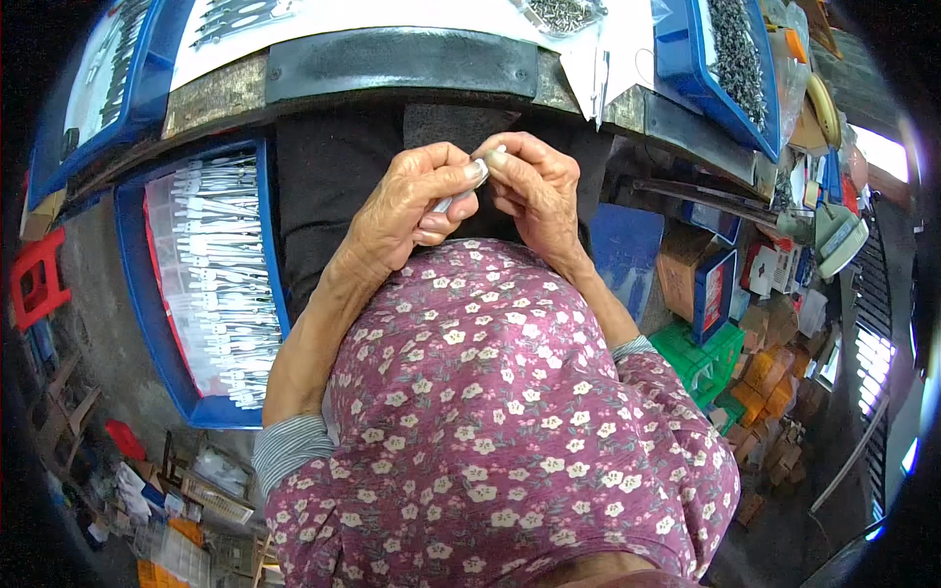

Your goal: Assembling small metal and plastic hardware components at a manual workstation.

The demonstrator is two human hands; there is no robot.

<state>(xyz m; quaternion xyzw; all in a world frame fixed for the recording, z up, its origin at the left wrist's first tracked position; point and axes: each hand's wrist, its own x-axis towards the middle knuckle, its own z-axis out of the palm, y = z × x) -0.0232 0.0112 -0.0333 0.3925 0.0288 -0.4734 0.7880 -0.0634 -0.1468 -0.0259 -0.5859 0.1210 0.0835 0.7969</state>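
Observation:
Both hands meet just above my lap, in front of the workbench edge. My left hand (420, 201) is closed, thumb over curled fingers, around a small pale, silvery piece (453, 202); most of it is hidden in the fist. Right beside it, my right hand (534, 188) pinches thumb and forefinger together close to the left thumb tip. A tiny whitish bit (501, 149) shows at that pinch, too small to name. To the left of my lap, a blue tray (196, 410) holds many slim white and metal pieces laid in a stack.
The black-edged workbench (402, 65) runs across the front. On it are a blue bin of small dark parts (698, 73), a bag of tiny metal parts (561, 14) and another blue tray (147, 88). A green crate (698, 355) and cardboard boxes (686, 269) stand at right; a red stool (39, 279) at left.

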